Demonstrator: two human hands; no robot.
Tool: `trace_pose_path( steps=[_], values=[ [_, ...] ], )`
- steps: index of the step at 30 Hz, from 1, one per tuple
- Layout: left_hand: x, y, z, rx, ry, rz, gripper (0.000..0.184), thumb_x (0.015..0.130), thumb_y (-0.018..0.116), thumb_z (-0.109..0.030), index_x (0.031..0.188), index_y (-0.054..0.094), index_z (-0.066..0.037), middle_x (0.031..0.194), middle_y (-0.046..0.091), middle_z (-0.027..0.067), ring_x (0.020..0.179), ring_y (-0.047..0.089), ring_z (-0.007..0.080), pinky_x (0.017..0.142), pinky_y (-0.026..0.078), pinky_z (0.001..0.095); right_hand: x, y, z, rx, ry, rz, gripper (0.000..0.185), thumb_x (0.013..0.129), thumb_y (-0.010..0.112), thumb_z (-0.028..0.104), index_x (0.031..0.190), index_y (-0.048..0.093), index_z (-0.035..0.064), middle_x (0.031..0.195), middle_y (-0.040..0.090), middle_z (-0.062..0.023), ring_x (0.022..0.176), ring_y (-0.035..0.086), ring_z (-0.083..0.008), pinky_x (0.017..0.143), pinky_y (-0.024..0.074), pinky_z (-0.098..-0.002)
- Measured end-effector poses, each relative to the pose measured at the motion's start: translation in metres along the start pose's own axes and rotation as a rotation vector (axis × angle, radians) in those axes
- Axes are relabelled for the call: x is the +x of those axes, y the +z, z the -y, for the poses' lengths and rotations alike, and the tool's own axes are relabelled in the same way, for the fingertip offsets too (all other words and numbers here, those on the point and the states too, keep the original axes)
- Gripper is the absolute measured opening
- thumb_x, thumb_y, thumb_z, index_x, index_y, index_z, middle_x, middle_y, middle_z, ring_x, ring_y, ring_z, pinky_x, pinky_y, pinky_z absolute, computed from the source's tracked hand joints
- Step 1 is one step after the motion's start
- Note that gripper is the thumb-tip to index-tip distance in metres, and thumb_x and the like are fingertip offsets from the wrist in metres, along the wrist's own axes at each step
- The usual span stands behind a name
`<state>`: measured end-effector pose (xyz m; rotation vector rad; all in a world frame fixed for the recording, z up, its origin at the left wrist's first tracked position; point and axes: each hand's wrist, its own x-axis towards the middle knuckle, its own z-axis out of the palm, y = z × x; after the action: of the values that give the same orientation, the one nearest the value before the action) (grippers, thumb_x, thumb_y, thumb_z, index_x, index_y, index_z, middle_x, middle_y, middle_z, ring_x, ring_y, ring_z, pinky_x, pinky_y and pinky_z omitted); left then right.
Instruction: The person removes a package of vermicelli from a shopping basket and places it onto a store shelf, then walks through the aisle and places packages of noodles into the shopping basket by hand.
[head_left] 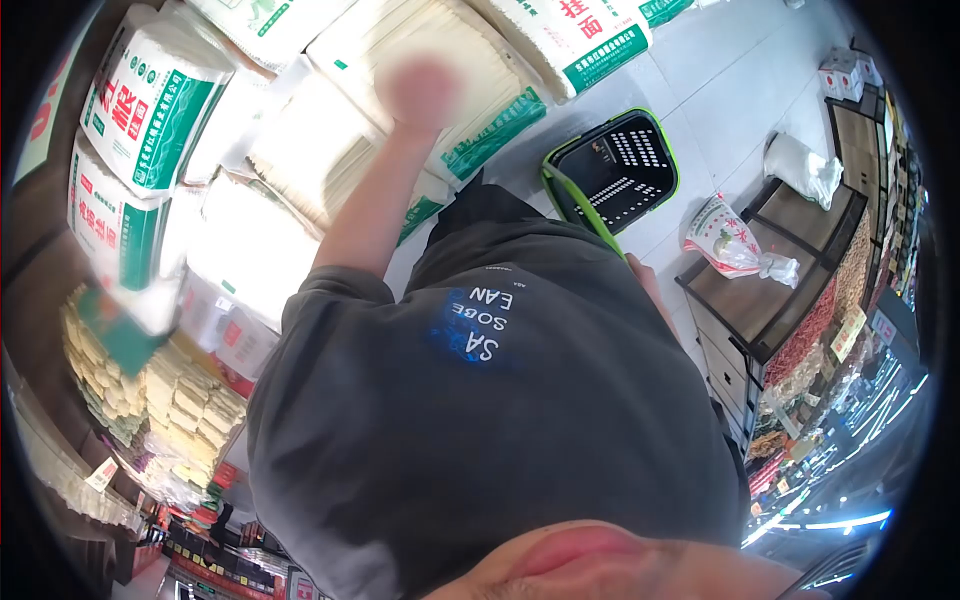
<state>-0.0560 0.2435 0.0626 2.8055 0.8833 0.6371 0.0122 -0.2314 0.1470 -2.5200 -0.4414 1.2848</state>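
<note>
My left hand (424, 92) reaches out over an open pack of pale dried noodles (480, 60). Its fingers are smeared by blur, so I cannot see whether they touch or hold any noodles. Low at my right side, my right hand (645, 275) is closed at the end of the green handle of a black shopping basket (625, 160); my shirt partly covers the hand. The basket has a green rim, and its slotted bottom shows. Beside the first pack lies another open stack of noodles (320, 150).
Wrapped noodle packs (150, 100) with green and red print are stacked at the left. Yellowish dried goods (190, 400) lie below them. On the right, a printed sack (725, 240) and a white bag (800, 168) rest on brown shelving (780, 275). Pale floor tiles (700, 110) surround the basket.
</note>
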Motion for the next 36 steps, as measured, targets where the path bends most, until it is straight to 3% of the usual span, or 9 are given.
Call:
trace_pose_path(
  steps=[2,5,8,14,22,25,31,36],
  values=[
    [0.000,0.001,0.002,-0.011,0.008,-0.018,0.027,0.078,0.076,-0.033,0.101,0.073,-0.019,0.097,0.060,-0.0025,0.091,0.059,0.0205,0.079,0.047,0.0395,0.009,-0.009,-0.003,0.039,-0.004,-0.030,0.032,0.087,0.064,0.033,0.100,0.057,0.0039,0.074,0.060,-0.0200,0.069,0.055,-0.0300,0.068,0.0447,-0.0400],
    [-0.001,0.002,0.003,-0.028,0.015,-0.039,0.021,0.078,0.076,-0.031,0.096,0.074,-0.021,0.094,0.059,-0.0034,0.089,0.059,0.0195,0.078,0.046,0.0384,0.012,-0.015,0.001,0.138,0.023,-0.010,0.033,0.087,0.066,0.030,0.100,0.057,0.0014,0.070,0.055,-0.0147,0.069,0.045,-0.0184,0.066,0.0430,-0.0360],
    [-0.002,0.000,0.001,-0.042,0.017,-0.056,0.016,0.077,0.076,-0.028,0.092,0.074,-0.022,0.092,0.059,-0.0037,0.088,0.059,0.0190,0.078,0.046,0.0375,0.020,-0.016,-0.002,0.071,0.038,0.010,0.033,0.088,0.065,0.029,0.106,0.059,0.0013,0.073,0.056,-0.0133,0.075,0.048,-0.0144,0.069,0.0444,-0.0351],
    [0.000,0.000,-0.002,-0.094,-0.007,-0.042,0.010,0.076,0.076,-0.022,0.085,0.073,-0.021,0.091,0.059,-0.0029,0.088,0.060,0.0192,0.078,0.046,0.0375,0.047,-0.002,-0.076,0.184,0.066,0.036,0.048,0.088,0.065,0.037,0.120,0.058,0.0019,0.095,0.069,-0.0185,0.095,0.064,-0.0231,0.082,0.0478,-0.0373],
    [0.003,-0.002,-0.002,-0.225,-0.088,-0.016,0.007,0.078,0.073,-0.018,0.084,0.070,-0.015,0.080,0.067,0.0036,0.077,0.062,0.0266,0.072,0.050,0.0398,0.086,0.009,-0.084,0.162,0.066,0.071,0.049,0.088,0.065,0.037,0.121,0.058,0.0020,0.096,0.069,-0.0191,0.096,0.065,-0.0242,0.083,0.0479,-0.0376],
    [0.002,0.000,0.002,-0.150,-0.086,-0.024,0.009,0.080,0.073,-0.019,0.088,0.070,-0.016,0.080,0.067,0.0025,0.079,0.063,0.0251,0.073,0.050,0.0387,0.101,0.014,-0.082,0.155,0.056,0.078,0.049,0.088,0.065,0.037,0.121,0.058,0.0021,0.097,0.069,-0.0194,0.096,0.065,-0.0246,0.083,0.0479,-0.0378],
    [0.006,-0.023,-0.005,-0.073,-0.260,0.099,0.018,0.083,0.074,-0.028,0.097,0.072,-0.018,0.095,0.069,0.0002,0.093,0.063,0.0223,0.083,0.046,0.0397,0.120,0.018,-0.077,0.143,0.046,0.088,0.049,0.088,0.065,0.037,0.121,0.058,0.0021,0.098,0.069,-0.0199,0.097,0.065,-0.0254,0.083,0.0480,-0.0380],
    [-0.003,-0.015,0.000,-0.008,-0.180,0.159,0.022,0.082,0.074,-0.033,0.100,0.074,-0.021,0.100,0.068,-0.0016,0.100,0.061,0.0213,0.088,0.043,0.0392,0.125,0.021,-0.073,0.131,0.049,0.098,0.049,0.088,0.065,0.037,0.122,0.058,0.0022,0.099,0.069,-0.0202,0.098,0.065,-0.0261,0.084,0.0480,-0.0383]
  ],
)
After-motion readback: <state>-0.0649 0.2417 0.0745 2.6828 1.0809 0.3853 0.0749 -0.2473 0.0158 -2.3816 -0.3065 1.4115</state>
